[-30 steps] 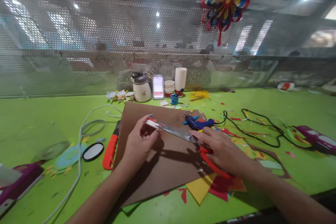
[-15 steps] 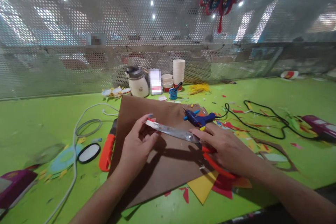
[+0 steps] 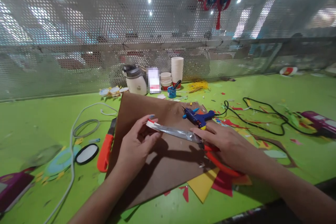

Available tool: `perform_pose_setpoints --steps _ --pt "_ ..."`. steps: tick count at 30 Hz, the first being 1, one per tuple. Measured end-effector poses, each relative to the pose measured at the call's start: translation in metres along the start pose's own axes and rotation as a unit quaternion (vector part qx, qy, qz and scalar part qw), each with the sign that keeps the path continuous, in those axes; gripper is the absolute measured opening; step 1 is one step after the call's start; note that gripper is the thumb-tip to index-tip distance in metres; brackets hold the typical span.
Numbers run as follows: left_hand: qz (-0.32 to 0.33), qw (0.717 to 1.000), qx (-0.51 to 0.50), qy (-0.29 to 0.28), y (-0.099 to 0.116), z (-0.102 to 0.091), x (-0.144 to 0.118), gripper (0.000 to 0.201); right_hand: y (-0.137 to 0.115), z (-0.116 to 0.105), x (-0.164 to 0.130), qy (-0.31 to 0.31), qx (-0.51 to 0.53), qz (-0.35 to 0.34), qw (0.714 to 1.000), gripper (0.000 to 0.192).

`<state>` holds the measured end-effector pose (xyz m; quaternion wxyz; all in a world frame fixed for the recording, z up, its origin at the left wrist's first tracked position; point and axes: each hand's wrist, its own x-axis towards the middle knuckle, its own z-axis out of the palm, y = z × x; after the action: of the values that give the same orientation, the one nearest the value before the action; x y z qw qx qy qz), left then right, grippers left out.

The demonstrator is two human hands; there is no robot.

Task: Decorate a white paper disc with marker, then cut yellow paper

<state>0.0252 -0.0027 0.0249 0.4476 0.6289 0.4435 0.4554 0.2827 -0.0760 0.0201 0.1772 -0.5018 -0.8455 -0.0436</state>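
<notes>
Between the thumb and fingers of my left hand [image 3: 139,140] is a small white piece with a red edge [image 3: 151,124], perhaps a cut part of a paper cup. My right hand [image 3: 225,143] grips the orange handles of a pair of scissors [image 3: 181,133]. The blades point left, parted a little, with their tips at the white piece. Both hands are above a brown sheet of board [image 3: 168,168]. A blue glue gun [image 3: 198,117] lies on the board's far right part, just beyond my right hand.
On the green table [image 3: 105,196] stand a kettle [image 3: 134,80], stacked paper cups [image 3: 177,70] and a blue jar [image 3: 172,92]. An orange-handled cutter [image 3: 105,150] lies left of the board. Cables run at both sides, and paper scraps lie at right.
The scissor blades have parted slightly at the white piece, and the handles have spread. The whole view has shifted a little; my left hand keeps its hold.
</notes>
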Motion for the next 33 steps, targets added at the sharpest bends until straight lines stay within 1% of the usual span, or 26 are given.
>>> perform_pose_setpoints --steps 7,13,19,27,33 --pt "-0.016 1.0 -0.019 -0.01 0.003 0.0 -0.001 0.049 0.0 -0.003 0.0 0.001 -0.003 -0.004 1.0 0.043" --pt "-0.018 0.999 -0.027 -0.015 0.007 -0.001 -0.001 0.045 0.002 -0.004 -0.002 -0.005 0.005 0.001 1.0 0.044" --pt "-0.032 0.998 -0.052 -0.032 0.01 -0.003 -0.002 0.045 0.004 -0.003 -0.004 -0.004 0.01 0.001 1.0 0.043" --pt "-0.038 0.998 -0.054 -0.025 0.011 -0.003 -0.002 0.045 0.004 -0.002 -0.007 -0.01 0.006 -0.002 1.0 0.042" --pt "-0.035 0.997 -0.059 -0.023 0.011 -0.001 -0.004 0.043 0.001 -0.004 -0.007 0.008 -0.006 -0.005 1.0 0.044"
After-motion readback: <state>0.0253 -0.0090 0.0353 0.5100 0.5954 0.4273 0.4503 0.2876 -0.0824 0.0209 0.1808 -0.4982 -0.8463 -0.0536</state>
